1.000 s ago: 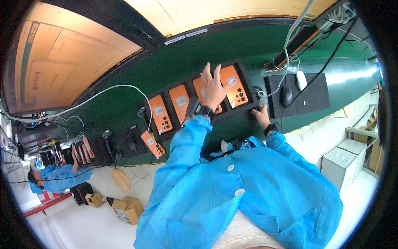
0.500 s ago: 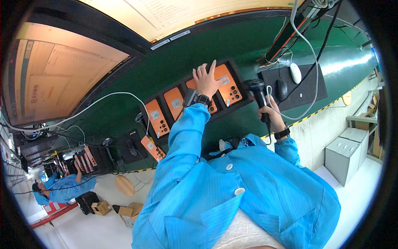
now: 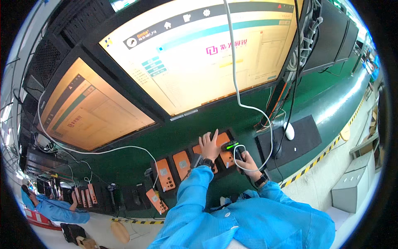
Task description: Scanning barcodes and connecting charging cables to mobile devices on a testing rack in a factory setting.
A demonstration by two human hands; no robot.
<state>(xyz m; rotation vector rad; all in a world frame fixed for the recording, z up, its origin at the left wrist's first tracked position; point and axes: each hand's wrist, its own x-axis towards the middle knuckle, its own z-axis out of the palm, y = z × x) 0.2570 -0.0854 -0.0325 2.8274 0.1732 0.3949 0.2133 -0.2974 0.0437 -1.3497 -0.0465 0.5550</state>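
Note:
My left hand [image 3: 209,147] lies with fingers spread over the orange phones in a black tray [image 3: 172,167]. Small labels and dark camera lenses show on the upturned backs of the phones, such as the leftmost one [image 3: 165,176] and its neighbour [image 3: 181,162]. In my right hand [image 3: 249,162] is a handheld barcode scanner [image 3: 230,146], its head lit green and held over the rightmost phone [image 3: 226,158]. Part of that phone is hidden. Beside my left wrist sits a dark object [image 3: 194,162] I cannot make out. Another orange phone [image 3: 156,201] lies outside the tray.
Two lit monitors [image 3: 207,54] stand behind the tray on the green bench [image 3: 199,132]. A white cable [image 3: 233,62] hangs down near my right hand. On the right, a dark mat [image 3: 306,135] bears a white mouse [image 3: 289,131]. A co-worker [image 3: 58,207] is at far left.
My right hand has brought the scanner left over the rightmost phone, and its head now glows green. My left hand stays spread on the phones. The view has tilted up, showing more of the monitors.

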